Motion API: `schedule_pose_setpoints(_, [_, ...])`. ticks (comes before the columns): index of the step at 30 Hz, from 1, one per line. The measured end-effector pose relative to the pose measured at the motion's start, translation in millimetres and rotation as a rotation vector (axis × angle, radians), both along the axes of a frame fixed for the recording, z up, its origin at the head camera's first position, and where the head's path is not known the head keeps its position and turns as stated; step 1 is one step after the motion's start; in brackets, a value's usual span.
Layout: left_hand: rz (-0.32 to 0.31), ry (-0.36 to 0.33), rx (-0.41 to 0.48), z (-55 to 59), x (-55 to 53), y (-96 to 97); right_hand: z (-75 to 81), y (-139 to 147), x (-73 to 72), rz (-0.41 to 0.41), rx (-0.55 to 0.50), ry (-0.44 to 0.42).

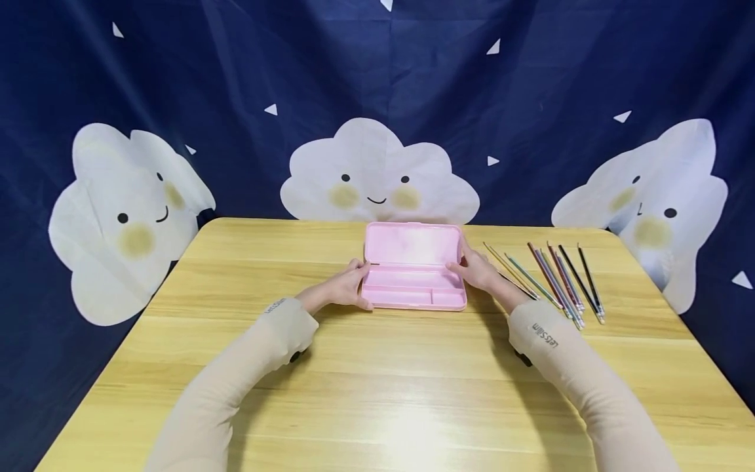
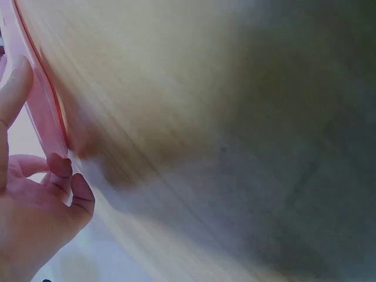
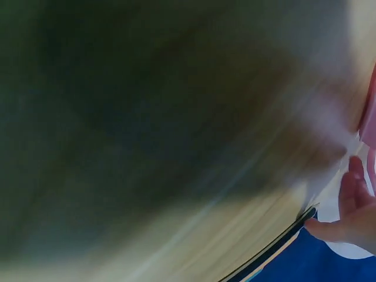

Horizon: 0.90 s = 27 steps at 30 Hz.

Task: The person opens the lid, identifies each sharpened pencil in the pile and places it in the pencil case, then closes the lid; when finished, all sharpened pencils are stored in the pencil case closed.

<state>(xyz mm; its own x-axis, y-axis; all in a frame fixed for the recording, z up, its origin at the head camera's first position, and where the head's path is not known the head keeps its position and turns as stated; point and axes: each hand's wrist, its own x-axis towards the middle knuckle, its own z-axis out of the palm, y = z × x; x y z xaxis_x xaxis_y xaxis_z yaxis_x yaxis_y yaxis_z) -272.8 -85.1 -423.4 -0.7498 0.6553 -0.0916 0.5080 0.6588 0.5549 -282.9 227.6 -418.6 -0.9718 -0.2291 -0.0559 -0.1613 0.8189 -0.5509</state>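
Note:
A pink pencil case lies on the table with its lid raised toward the back. Its tray shows a long compartment and two smaller ones in front, with no pencils inside. My left hand grips the left side, its thumb over the rim; in the left wrist view, the case's pink edge runs beside the thumb. On the right, my right hand holds the other side with the thumb over the tray edge, the other fingers partly hidden. Only a corner of the case shows in the right wrist view.
Several colored pencils lie loosely spread on the wooden table, right of the case. Some lie close to or under the right forearm. A dark blue curtain with white clouds hangs behind the table's far edge.

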Motion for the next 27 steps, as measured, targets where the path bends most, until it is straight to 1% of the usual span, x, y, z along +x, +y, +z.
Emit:
schedule_pose_setpoints(2, [0.003,-0.002,-0.012,0.7,-0.2,0.3,0.1,1.4,1.4,0.024,0.046,-0.047])
schedule_pose_setpoints(4, [0.004,0.0,-0.02,1.1,-0.5,0.3,2.0,3.2,3.3,0.06,0.085,-0.072])
schedule_pose_setpoints(9, [0.007,0.006,-0.022,1.1,-1.1,0.4,7.7,10.2,8.3,0.161,0.135,-0.125])
schedule_pose_setpoints(12, [0.002,0.011,-0.025,0.5,-1.3,0.4,11.4,14.6,14.5,0.199,0.155,-0.154])
schedule_pose_setpoints(15, [-0.001,0.011,-0.021,0.4,-2.2,0.2,15.4,17.6,22.7,0.23,0.155,-0.181])
schedule_pose_setpoints(19, [0.004,0.012,-0.025,0.7,-3.5,-1.5,16.5,17.9,34.0,0.295,0.111,-0.211])
schedule_pose_setpoints(22, [-0.006,0.016,-0.05,1.4,-4.4,-2.9,15.0,16.5,40.9,0.337,0.111,-0.185])
schedule_pose_setpoints(25, [-0.023,0.037,-0.068,2.8,-5.5,-3.3,14.4,16.2,44.7,0.33,0.148,-0.152])
schedule_pose_setpoints(27, [-0.03,0.061,-0.077,3.4,-6.8,-2.9,15.6,16.5,46.0,0.317,0.162,-0.153])
